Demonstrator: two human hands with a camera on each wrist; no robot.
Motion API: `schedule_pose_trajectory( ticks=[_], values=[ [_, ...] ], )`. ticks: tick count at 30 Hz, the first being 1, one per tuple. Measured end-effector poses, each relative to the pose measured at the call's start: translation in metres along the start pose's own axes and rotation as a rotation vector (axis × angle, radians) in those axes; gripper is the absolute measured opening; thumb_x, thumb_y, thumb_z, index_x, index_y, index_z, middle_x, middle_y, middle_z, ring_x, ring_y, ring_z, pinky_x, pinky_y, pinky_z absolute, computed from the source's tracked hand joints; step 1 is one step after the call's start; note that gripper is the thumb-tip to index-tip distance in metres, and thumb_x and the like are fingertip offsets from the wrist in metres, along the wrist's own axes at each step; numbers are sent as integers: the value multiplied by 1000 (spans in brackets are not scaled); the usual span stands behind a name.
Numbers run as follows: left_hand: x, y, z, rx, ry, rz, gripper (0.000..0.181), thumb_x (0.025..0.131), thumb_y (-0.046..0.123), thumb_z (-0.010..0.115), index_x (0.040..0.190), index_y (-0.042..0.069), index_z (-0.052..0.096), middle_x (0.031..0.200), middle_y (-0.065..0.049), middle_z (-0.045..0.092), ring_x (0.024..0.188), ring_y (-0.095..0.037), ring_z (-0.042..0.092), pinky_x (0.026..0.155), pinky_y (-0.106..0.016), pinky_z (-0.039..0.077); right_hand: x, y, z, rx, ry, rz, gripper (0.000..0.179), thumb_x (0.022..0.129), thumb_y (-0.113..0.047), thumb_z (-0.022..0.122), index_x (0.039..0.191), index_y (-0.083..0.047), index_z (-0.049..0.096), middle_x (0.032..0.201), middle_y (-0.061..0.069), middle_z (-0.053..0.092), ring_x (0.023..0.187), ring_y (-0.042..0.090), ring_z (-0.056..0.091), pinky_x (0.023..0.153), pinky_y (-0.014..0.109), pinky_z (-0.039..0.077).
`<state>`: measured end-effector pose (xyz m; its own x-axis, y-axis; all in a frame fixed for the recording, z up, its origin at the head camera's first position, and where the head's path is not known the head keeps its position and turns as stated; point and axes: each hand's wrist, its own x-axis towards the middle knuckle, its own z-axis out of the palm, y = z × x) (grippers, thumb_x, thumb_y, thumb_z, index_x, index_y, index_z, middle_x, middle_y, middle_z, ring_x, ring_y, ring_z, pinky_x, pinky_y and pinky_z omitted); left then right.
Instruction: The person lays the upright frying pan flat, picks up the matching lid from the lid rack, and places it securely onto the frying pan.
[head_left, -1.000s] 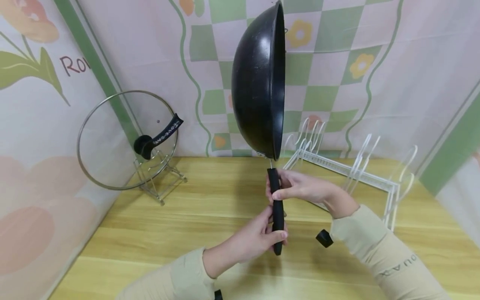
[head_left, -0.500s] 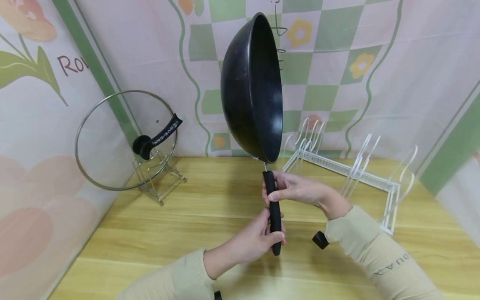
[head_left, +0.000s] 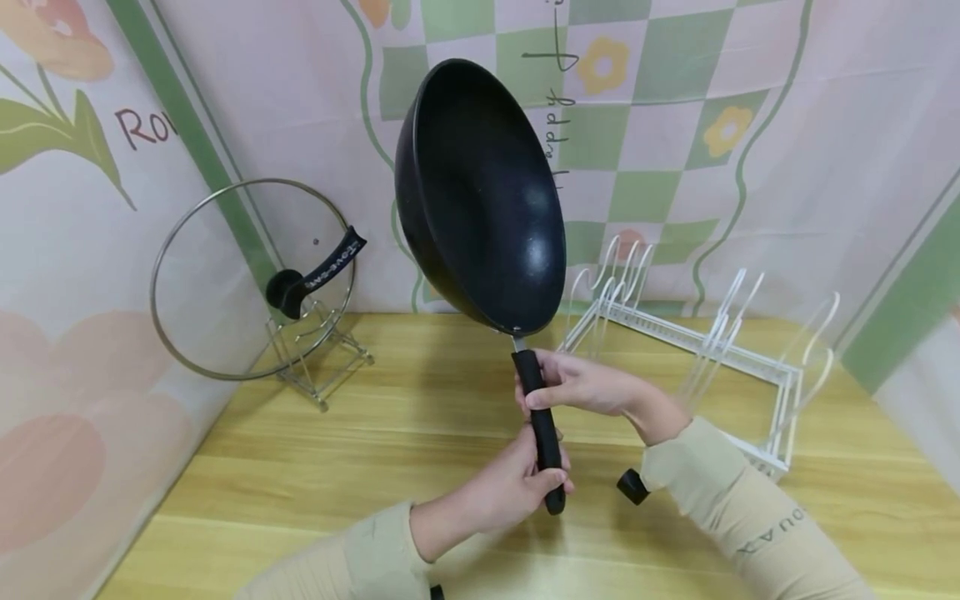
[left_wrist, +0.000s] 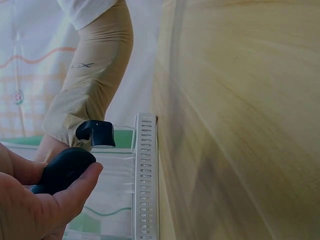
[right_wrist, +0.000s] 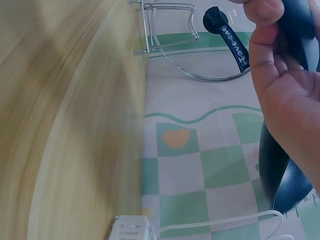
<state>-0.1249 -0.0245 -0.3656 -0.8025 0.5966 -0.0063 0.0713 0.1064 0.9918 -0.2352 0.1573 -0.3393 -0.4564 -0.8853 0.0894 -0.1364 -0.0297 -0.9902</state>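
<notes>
A deep black wok point(head_left: 487, 200) is held up over the table in the head view, its bowl upward and tilted left, the dark inside facing me. Its black handle point(head_left: 536, 417) points down toward me. My left hand point(head_left: 510, 487) grips the handle near its lower end, thumb across the front. Higher up, close to the bowl, my right hand point(head_left: 588, 387) pinches the same handle between thumb and fingers. The left wrist view shows the handle's end point(left_wrist: 67, 167) between thumb and fingers. Part of the bowl point(right_wrist: 290, 185) appears beyond the hand in the right wrist view.
On the left, a glass lid point(head_left: 217, 283) with a black knob-handle point(head_left: 318, 271) leans upright in a small wire stand point(head_left: 318, 354). A white rack point(head_left: 697, 342) with upright wire dividers stands at the right, partly behind my right arm. Printed cloth point(head_left: 675, 125) hangs behind the wooden table point(head_left: 337, 467).
The wok has turned about its handle from nearly edge-on until its inside faces me. Its bowl has tipped left and lower. Both hands keep their hold, the right one shifting slightly left.
</notes>
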Motion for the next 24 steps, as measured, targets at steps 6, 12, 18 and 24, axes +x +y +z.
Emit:
schedule_pose_trajectory(
  ticks=[6,12,18,24],
  values=[
    [0,-1,1,12,3,2,36,102,-11,50,135,-8,38,107,-12,58,92,-12,66,85,-24,55,0,3,1,16,-1,-5,17,104,-8,60,113,-1,48,101,3,67,90,16,64,85,30,54],
    [-1,1,1,-7,6,-20,34,102,-10,49,134,-7,38,107,-12,58,93,-12,66,86,-25,55,2,10,3,87,7,-50,14,104,-7,60,113,-4,51,99,2,68,89,15,64,85,29,53],
    [-1,2,2,-22,-1,-26,30,103,-10,49,131,-4,39,107,-13,57,94,-15,66,86,-26,55,3,17,4,142,72,-45,17,101,-15,67,112,-7,57,97,2,72,89,15,68,86,31,56],
    [-1,1,2,-27,-5,-21,24,102,-10,50,124,-2,44,103,-12,60,94,-15,68,86,-26,55,1,24,3,207,96,-42,15,103,-14,64,117,-8,63,103,5,74,92,15,71,87,32,58]
  ],
)
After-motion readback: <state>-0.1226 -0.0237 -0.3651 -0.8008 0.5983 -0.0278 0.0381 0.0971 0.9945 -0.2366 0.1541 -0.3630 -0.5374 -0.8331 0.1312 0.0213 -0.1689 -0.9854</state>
